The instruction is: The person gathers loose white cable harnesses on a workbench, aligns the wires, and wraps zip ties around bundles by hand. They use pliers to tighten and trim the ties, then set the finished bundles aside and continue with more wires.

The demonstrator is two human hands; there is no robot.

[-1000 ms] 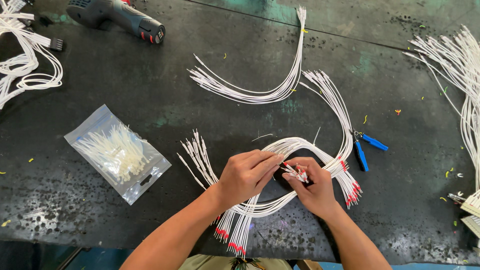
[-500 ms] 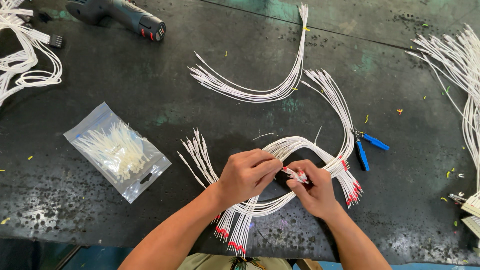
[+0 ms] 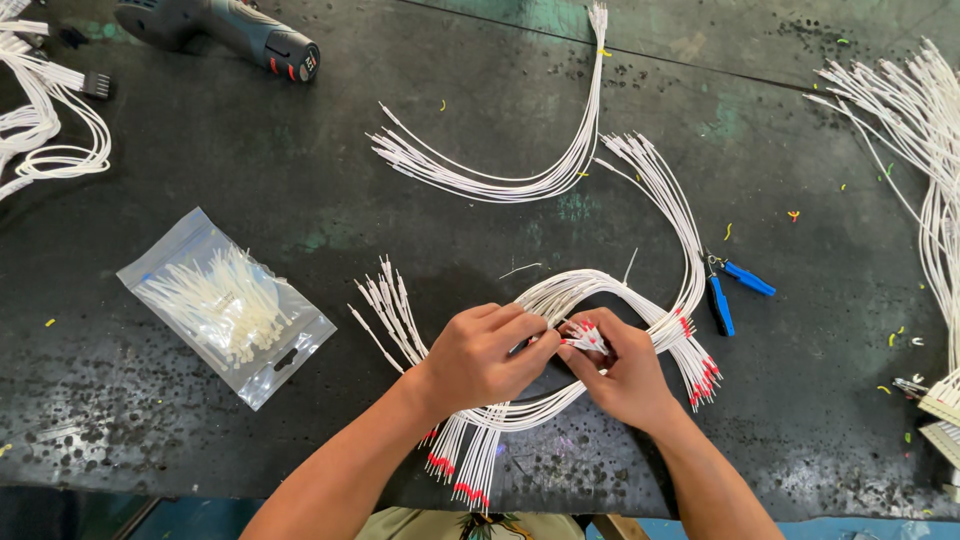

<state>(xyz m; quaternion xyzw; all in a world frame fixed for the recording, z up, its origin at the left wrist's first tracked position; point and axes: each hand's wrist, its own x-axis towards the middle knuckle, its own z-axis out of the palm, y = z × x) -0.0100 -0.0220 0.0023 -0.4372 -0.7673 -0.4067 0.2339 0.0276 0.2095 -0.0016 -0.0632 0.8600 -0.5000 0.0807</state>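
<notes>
1. The left hand [image 3: 487,352] sits low at the middle of the dark worktable [image 3: 300,190], fingers curled in and pressed together, their tips meeting the right hand over a bundle of white wires [image 3: 600,290].
2. The right hand [image 3: 622,372] lies just at 3 o'clock of the left, thumb and fingers pinched around a small cluster of red-tipped wire ends [image 3: 588,338] held between the two hands.
3. The bundle the hands work on arches out from under the knuckles toward 1 o'clock, then curls down to a fan of red ends at 3 o'clock of the right hand. More strands run under the left wrist and end in red tips at 6 o'clock, near the table edge.
4. Bare white wire ends spread out at 10 o'clock of the left hand, touching the table.
5. A second, loose bunch of white wires [image 3: 520,180] curves across the table at 12 o'clock, well apart from the hands.
6. A blue-handled cutter [image 3: 725,290] lies at 2 o'clock of the right hand, just beside the arching wires.
7. A clear bag of white cable ties [image 3: 225,305] rests at 9 o'clock, well apart from the left hand.
8. A dark power tool [image 3: 240,30] lies at the far edge, around 11 o'clock.
9. More white wire looms sit at the far left [image 3: 40,120] and far right [image 3: 920,140] edges.
</notes>
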